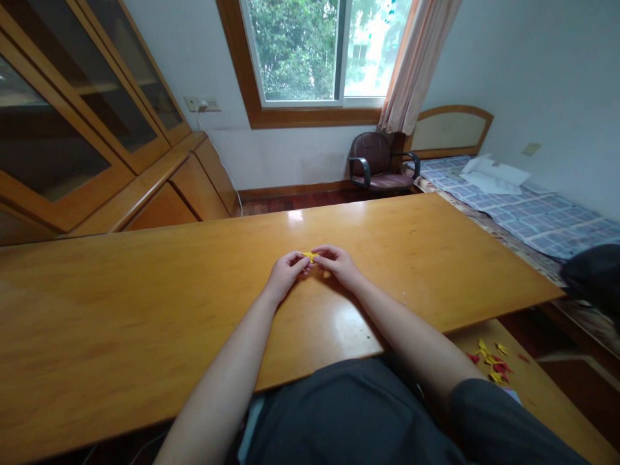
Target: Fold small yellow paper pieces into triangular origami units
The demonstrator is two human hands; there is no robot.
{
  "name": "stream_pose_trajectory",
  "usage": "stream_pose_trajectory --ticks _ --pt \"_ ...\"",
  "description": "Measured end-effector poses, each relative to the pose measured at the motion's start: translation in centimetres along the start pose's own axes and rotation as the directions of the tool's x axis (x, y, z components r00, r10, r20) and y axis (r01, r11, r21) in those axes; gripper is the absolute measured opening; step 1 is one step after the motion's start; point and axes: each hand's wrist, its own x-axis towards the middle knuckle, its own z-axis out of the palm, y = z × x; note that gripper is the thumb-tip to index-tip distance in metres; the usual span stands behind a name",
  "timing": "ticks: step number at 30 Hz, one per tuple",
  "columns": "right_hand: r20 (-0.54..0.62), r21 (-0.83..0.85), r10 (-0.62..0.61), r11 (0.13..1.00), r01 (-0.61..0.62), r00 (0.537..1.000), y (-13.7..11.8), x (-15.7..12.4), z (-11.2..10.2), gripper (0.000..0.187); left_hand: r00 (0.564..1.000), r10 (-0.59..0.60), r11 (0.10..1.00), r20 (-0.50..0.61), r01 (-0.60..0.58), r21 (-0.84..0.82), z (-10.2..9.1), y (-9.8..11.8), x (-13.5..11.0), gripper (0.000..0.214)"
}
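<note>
A small yellow folded paper piece (310, 256) is pinched between both my hands just above the wooden table (145, 303). My left hand (285, 272) grips its left end with closed fingertips. My right hand (339, 263) grips its right end, fingers curled together. Both forearms reach forward from the near edge, meeting at the table's middle. Most of the paper is hidden by my fingers.
Several small red and yellow folded paper pieces (491, 363) lie on a lower wooden surface at the right. A brown office chair (375, 165) stands under the window. A bed (527, 206) runs along the right wall, glass-door cabinets (87, 123) along the left.
</note>
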Motion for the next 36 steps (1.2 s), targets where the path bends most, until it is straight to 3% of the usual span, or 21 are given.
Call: stream_pose_trajectory --ticks 10,19,27,36 --pt "-0.079 -0.301 -0.204 0.938 0.172 0.976 -0.8 -0.4 0.5 0.015 0.999 -0.032 0.998 -0.037 0.03 -0.048 0.1 0.0 0.1 0.034" --pt "-0.079 -0.232 -0.139 0.966 0.117 0.987 -0.4 -0.2 0.5 0.019 0.999 -0.025 1.0 -0.027 0.025 -0.005 0.3 0.3 -0.1 0.033" --pt "-0.061 -0.331 -0.209 0.927 0.177 0.976 -0.9 -0.2 0.4 0.013 0.999 -0.022 0.999 -0.041 0.024 0.04 -0.1 0.0 0.2 0.035" --pt "-0.034 -0.306 -0.22 0.931 0.199 0.975 -0.8 -0.2 0.3 0.012 1.0 -0.014 1.0 -0.022 0.015 0.012 0.0 0.1 0.0 0.036"
